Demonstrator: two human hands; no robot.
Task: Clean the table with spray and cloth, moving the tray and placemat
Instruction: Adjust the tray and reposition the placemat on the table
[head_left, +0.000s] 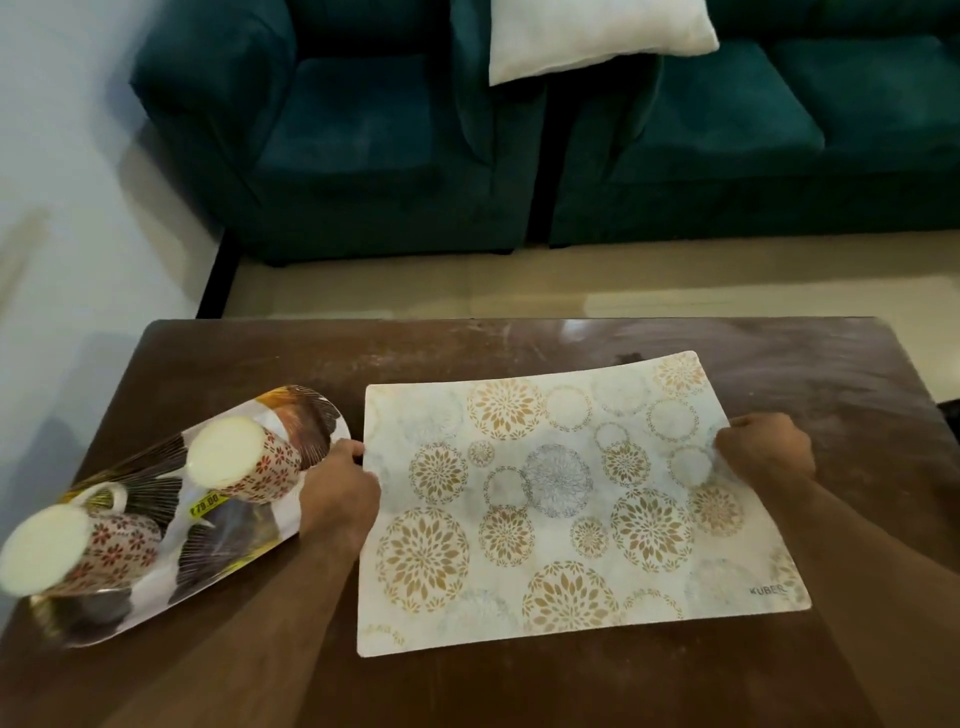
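Note:
A white placemat (561, 499) with gold and grey floral circles lies on the dark brown table (519, 343), its far edge curling up a little. My left hand (340, 493) pinches its left edge and my right hand (763, 449) grips its right edge. To the left, at the table's left side, sits an oval patterned tray (244, 530) carrying two floral mugs (244, 460) (88, 545). No spray bottle or cloth is in view.
The table top shows dusty smears along its far edge. Beyond it are pale floor tiles (519, 291), a teal armchair (353, 135) and a teal sofa (779, 135) with a white cushion (597, 36). A white wall (62, 156) is at left.

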